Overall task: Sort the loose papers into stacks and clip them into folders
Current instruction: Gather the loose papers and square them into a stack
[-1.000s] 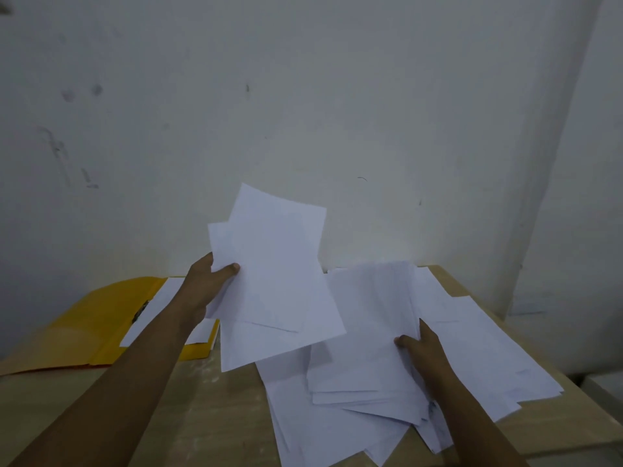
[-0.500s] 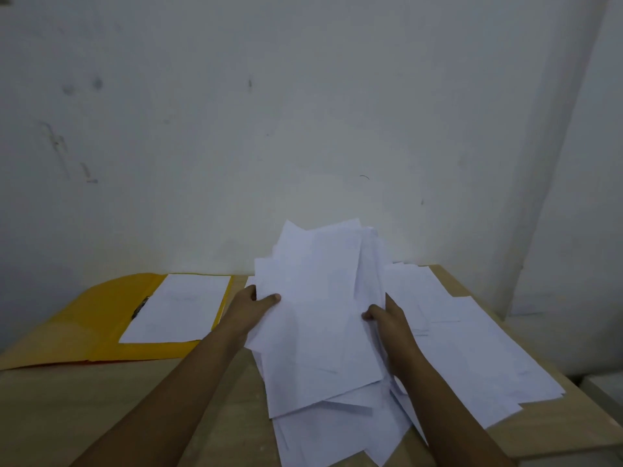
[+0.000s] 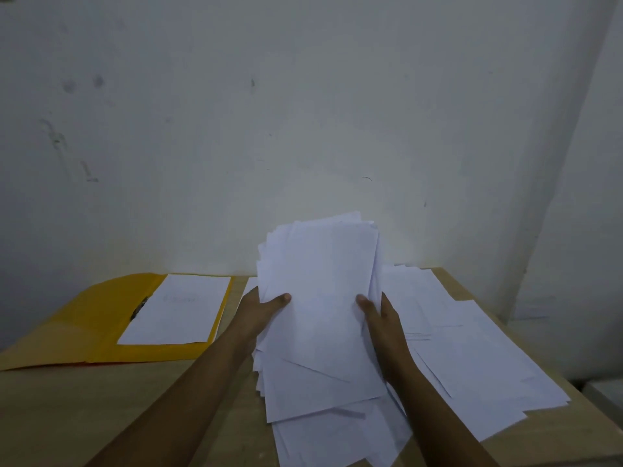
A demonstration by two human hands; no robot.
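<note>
Both hands clamp a stack of white papers [image 3: 320, 298] from its sides, left hand [image 3: 259, 311] and right hand [image 3: 381, 318] each in a closed grip, thumbs on top. More loose sheets [image 3: 472, 358] cover the counter [image 3: 101, 416]; an open yellow folder [image 3: 84, 325] lies left.

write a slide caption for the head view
Both hands, left and right, gather a stack of papers upright beside an open yellow folder.

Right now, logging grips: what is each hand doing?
Left hand: closed on the paper stack, left edge.
Right hand: closed on the same stack, right edge.
</note>
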